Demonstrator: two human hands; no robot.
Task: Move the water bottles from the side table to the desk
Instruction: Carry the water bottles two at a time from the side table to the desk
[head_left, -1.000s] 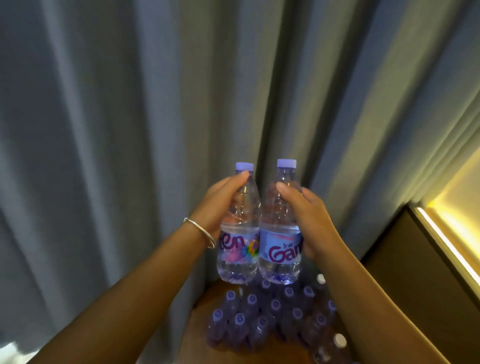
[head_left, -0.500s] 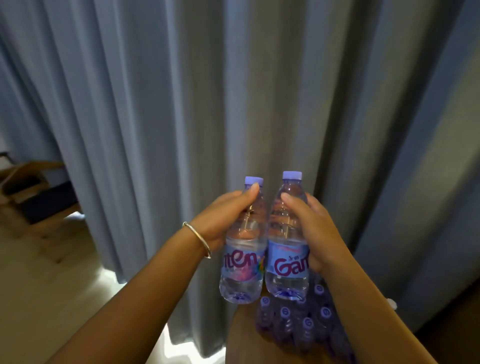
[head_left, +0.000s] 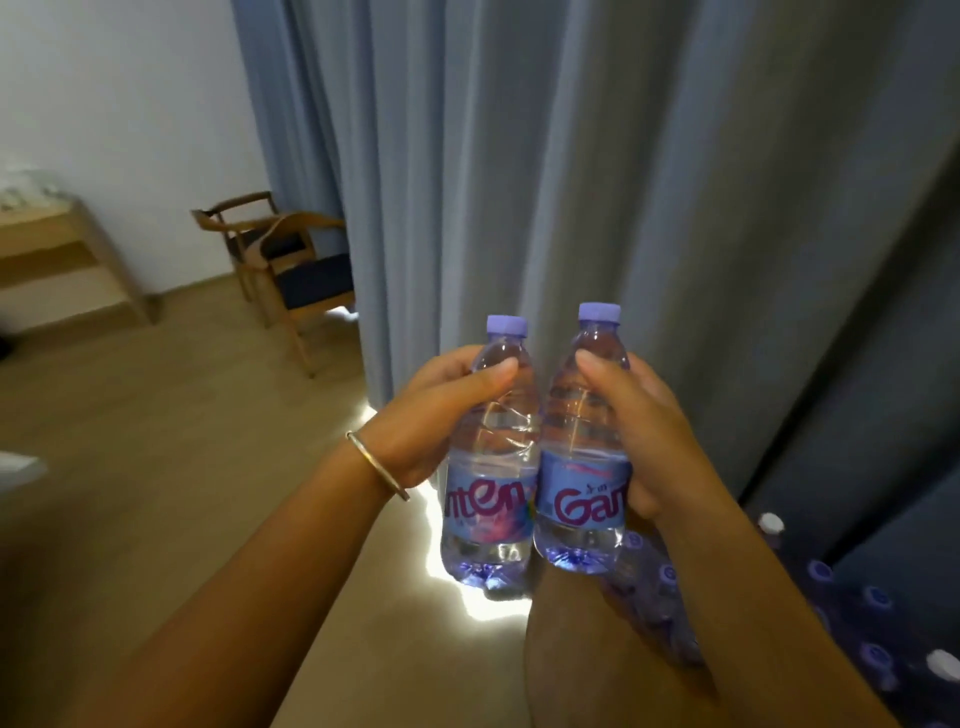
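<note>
Bottles fill both hands, one in each. The left hand grips the left bottle around its upper part, with the thumb lying across the front and the fingers curled around the back. The right hand grips the right bottle in the same way, thumb in front and fingers wrapped behind. Both bottles are upright, held up in the air, and their sides touch each other. Each one is clear, full of water, and has a light purple cap and a blue label with big pink letters. The right bottle sits a little higher than the left one. A thin bangle goes around the left wrist. Below the right arm, at the bottom right, more bottles stand close together in a bunch with their purple caps showing, and a few caps are white. What they stand on is mostly hidden, so it is hard to tell more about it. A long grey-blue curtain hangs right behind the hands and reaches down to the floor. Bright light shines on the floor at the bottom of the curtain. The floor is a light wood colour. Far off on the left, a wooden chair with a dark seat stands next to the curtain. A pale wooden desk with a shelf stands against the white wall at the far left edge.
</note>
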